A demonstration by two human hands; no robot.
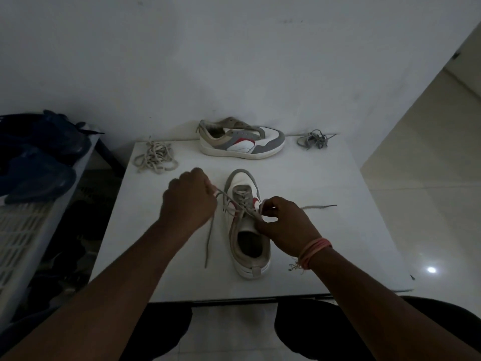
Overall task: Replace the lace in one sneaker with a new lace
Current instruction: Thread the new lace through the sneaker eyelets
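A white, grey and red sneaker (247, 246) stands on the white table (325, 256), toe pointing away from me. A grey lace (209, 238) runs through its eyelets. My left hand (187, 201) grips one strand at the sneaker's left side, and the loose end hangs down toward me. My right hand (283, 225) pinches the other strand over the tongue; its end (320, 206) trails off to the right on the table.
A second, unlaced sneaker (242, 139) lies on its side at the table's far edge by the wall. A cream lace bundle (156, 157) sits far left, a grey lace bundle (313, 139) far right. Dark blue shoes (39, 157) rest on a rack at left.
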